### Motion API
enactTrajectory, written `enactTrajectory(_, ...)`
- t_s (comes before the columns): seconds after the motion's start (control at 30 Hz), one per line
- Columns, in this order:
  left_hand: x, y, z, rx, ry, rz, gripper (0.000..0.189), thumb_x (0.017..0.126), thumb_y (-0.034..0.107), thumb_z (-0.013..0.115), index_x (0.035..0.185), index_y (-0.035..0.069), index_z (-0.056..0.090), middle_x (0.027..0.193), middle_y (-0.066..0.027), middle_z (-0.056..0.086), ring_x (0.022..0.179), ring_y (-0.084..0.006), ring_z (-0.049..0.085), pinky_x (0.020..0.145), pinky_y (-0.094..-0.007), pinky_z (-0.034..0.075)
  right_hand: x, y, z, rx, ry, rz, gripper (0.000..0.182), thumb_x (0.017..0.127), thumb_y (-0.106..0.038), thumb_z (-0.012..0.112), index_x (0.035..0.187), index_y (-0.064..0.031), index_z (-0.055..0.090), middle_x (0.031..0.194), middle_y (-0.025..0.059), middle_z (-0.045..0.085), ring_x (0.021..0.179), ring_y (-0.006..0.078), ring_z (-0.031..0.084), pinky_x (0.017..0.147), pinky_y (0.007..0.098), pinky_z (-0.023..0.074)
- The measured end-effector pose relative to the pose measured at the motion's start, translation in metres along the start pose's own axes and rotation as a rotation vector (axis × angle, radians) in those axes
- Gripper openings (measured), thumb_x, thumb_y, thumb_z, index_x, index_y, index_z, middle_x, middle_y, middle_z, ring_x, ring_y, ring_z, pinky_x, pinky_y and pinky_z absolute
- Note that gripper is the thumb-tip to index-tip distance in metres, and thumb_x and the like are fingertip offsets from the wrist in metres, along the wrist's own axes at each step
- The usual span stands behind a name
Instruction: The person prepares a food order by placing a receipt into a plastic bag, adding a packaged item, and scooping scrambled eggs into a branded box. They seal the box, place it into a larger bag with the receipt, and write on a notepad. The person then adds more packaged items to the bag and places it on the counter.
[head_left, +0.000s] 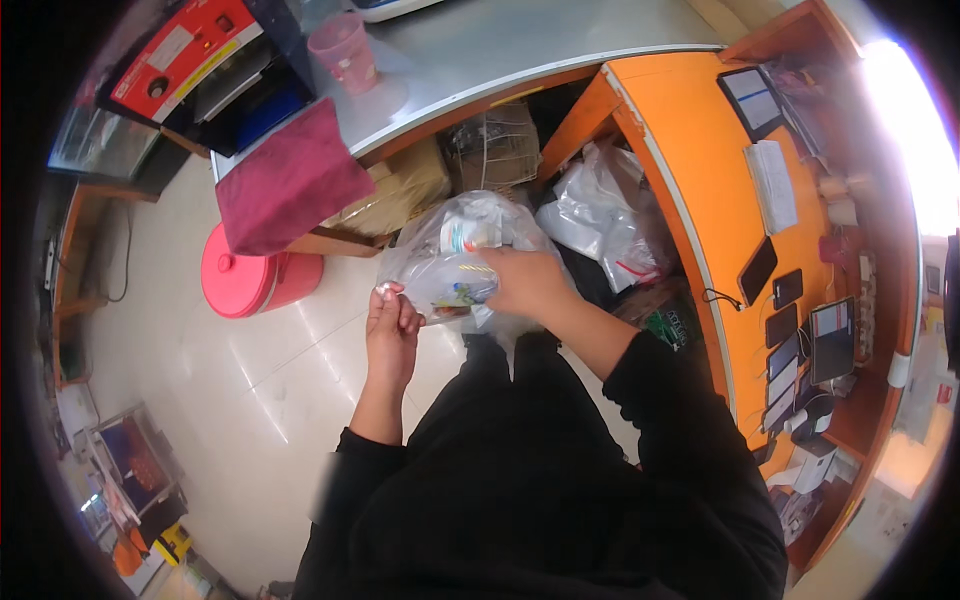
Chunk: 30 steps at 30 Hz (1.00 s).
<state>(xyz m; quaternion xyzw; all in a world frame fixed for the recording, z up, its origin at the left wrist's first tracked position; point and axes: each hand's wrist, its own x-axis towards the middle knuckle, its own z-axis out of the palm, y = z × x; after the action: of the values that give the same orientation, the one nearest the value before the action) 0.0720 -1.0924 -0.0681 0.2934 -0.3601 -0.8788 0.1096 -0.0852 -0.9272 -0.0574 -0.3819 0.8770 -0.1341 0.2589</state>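
A clear plastic bag (484, 225) filled with mixed packaging hangs in front of my legs, beside the opening under the counter. My left hand (393, 319) pinches the bag's edge at its left side, with the fingers curled. My right hand (529, 283) lies against the bag's right side, its fingers on the plastic; whether they grip it is hard to tell. Through the film show a white container with coloured print and a printed wrapper. Just right of this bag, a whitish plastic bag (596, 210) with a red strip sits under the orange counter.
A pink lidded bucket (244, 274) stands on the tiled floor at left, below a maroon cloth (292, 180) draped over the metal counter's corner. A pink cup (346, 56) stands on that counter. Several phones (781, 326) lie on the orange counter (667, 135). Cardboard boxes (401, 187) fill the space beneath.
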Motion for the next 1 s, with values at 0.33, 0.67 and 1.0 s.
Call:
enactTrajectory(0.33, 0.003, -0.008, -0.003, 0.028, 0.147, 0.072, 0.023, 0.093, 0.033, 0.056, 0.105, 0.014, 0.049, 0.064, 0.0081, 0.034, 0.057, -0.0038, 0.033, 0.058, -0.0223, 0.033, -0.161, 0.100, -0.094, 0.980, 0.408, 0.147, 0.066, 0.063, -0.020, 0.081, 0.122, -0.0024, 0.055, 0.105, 0.0081, 0.064, 0.093, 0.0216, 0.063, 0.087, 0.0331, 0.0483)
enactTrajectory(0.67, 0.040, -0.044, 0.033, 0.086, 0.162, 0.239, 0.016, 0.094, 0.028, 0.053, 0.099, 0.014, 0.049, 0.064, 0.0083, 0.032, 0.055, -0.0045, 0.033, 0.056, -0.0203, 0.031, -0.482, 0.258, -0.129, 1.276, 1.599, 0.621, 0.055, 0.073, -0.017, 0.074, 0.121, -0.0062, 0.050, 0.078, -0.0012, 0.059, 0.049, 0.0034, 0.045, 0.039, 0.0179, 0.0341)
enactTrajectory(1.0, 0.059, -0.074, 0.030, 0.315, 0.369, 0.374, 0.043, 0.092, 0.039, 0.047, 0.118, 0.005, 0.054, 0.110, -0.0086, 0.058, 0.100, -0.0261, 0.057, 0.082, -0.0345, 0.045, -0.677, 0.429, -0.102, 0.452, 2.318, 1.097, 0.043, 0.075, -0.021, 0.076, 0.108, -0.0007, 0.058, 0.093, 0.0066, 0.063, 0.062, 0.0104, 0.056, 0.046, 0.0230, 0.0396)
